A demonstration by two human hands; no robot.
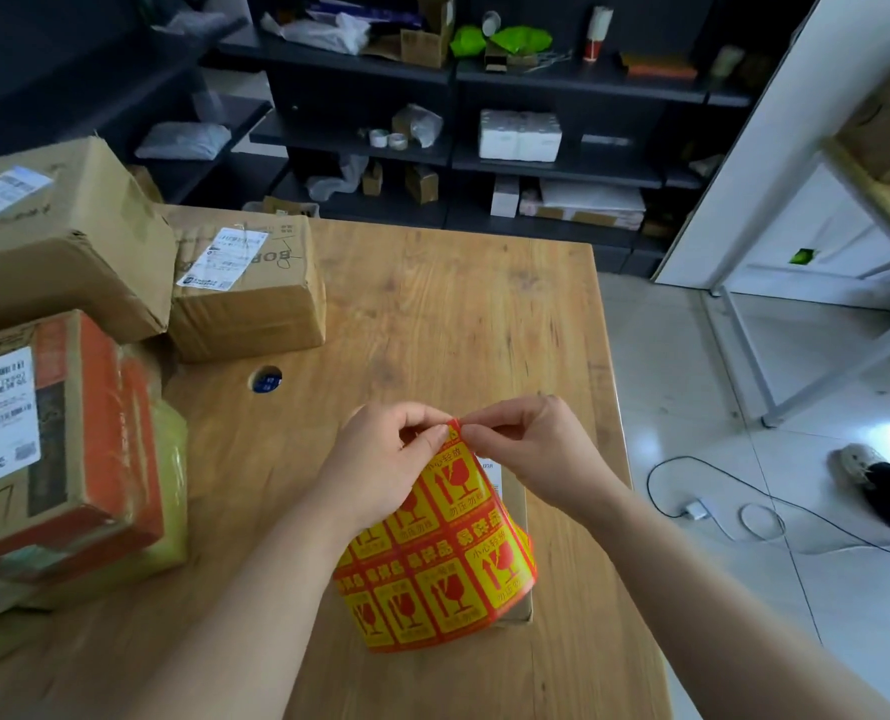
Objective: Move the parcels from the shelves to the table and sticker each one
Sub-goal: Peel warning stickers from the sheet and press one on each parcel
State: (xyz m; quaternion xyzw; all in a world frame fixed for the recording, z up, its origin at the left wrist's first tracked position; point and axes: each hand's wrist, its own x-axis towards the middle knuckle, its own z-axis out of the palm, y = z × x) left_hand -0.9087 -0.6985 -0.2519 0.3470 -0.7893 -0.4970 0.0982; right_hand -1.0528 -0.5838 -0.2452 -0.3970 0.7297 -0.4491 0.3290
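Observation:
A sheet of red and yellow fragile stickers (442,558) hangs over the wooden table (458,314). My left hand (385,465) pinches the sheet near its top. My right hand (531,444) pinches the top corner of the sheet between thumb and finger. Under the sheet lies a small brown parcel (515,511), mostly hidden by it. Several cardboard parcels stand on the table's left: a large brown box (58,236), a smaller taped box (250,288) with a white label, and an orange and brown box (68,433) on a yellow packet.
Dark shelves (484,153) behind the table hold small boxes, tape rolls, white foam packs and plastic bags. A round cable hole (265,379) is in the table. On the tiled floor to the right lie a cable with a charger (695,509) and a person's shoe (856,459).

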